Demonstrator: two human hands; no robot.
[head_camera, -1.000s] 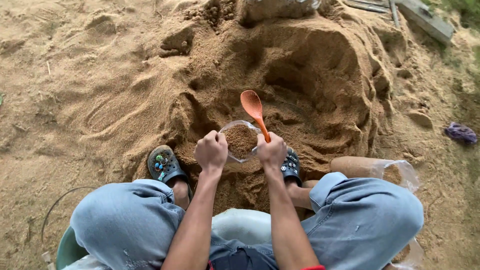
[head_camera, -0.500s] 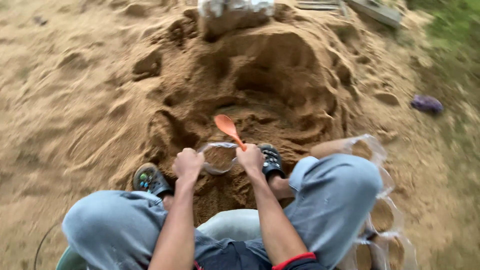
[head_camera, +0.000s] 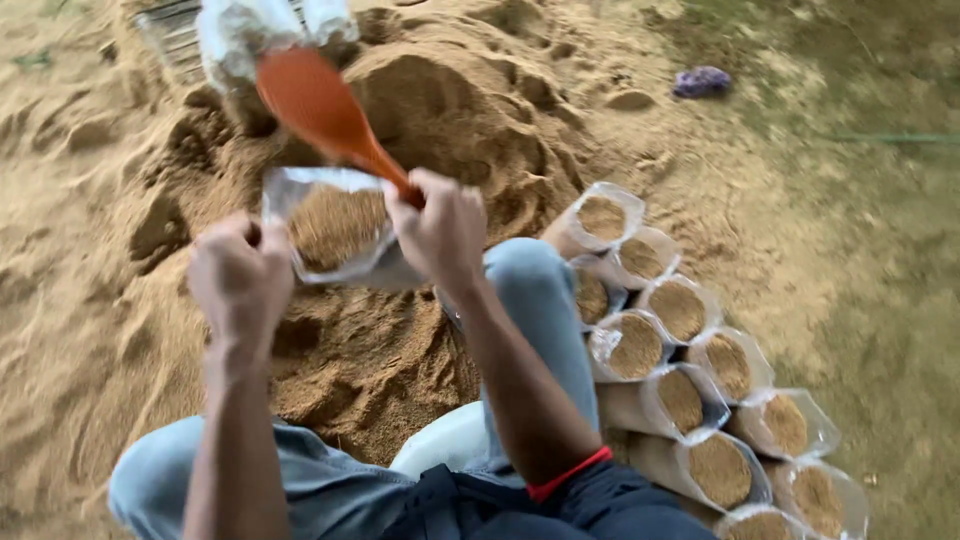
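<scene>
While both hands lift it over the sand pile (head_camera: 480, 110), the bag (head_camera: 335, 228) sits between them, clear plastic packed with brown fill. It looks heavy and floppy, a thin skin best held at the rim. Left hand (head_camera: 240, 280) is fisted on the left rim. Right hand (head_camera: 440, 230) pinches the right rim and clamps the orange scoop (head_camera: 320, 105). Filled bags (head_camera: 680, 360) lie stacked just right of the knee.

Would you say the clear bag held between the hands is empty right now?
No, the clear bag held by the left hand and right hand is visibly filled with brown sawdust-like material.
</scene>
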